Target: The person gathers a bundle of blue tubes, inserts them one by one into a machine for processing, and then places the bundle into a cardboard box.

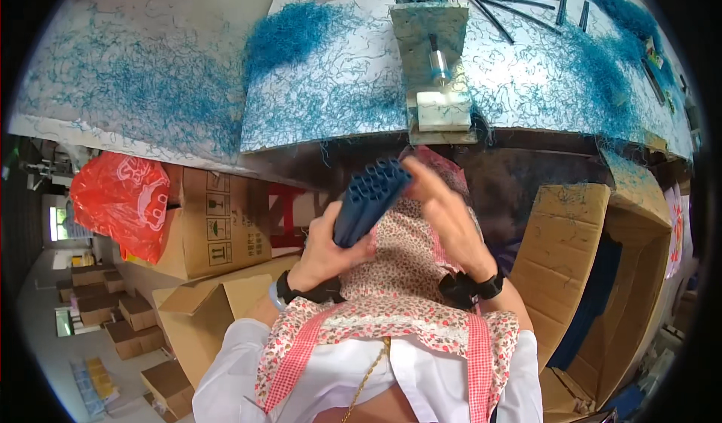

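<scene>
A bundle of dark blue hollow tubes (370, 201) stands tilted in front of my apron, its open ends facing up. My left hand (325, 244) is closed around the lower left side of the bundle. On the other side, my right hand (453, 221) has its fingers stretched out beside the upper ends of the tubes. Motion blurs its fingertips, and I cannot tell whether they press on the tubes. Beyond the hands, a small bench machine (438, 66) with a metal spindle and a white block is mounted at the table edge.
Blue thread-like shavings (293, 36) litter the white table (331, 115). Loose dark tubes (519, 2) lie at the far right. An open carton (560, 261) on my right holds more blue tubes. On my left are a carton (226, 227), a red plastic bag (124, 205) and an open carton (192, 321).
</scene>
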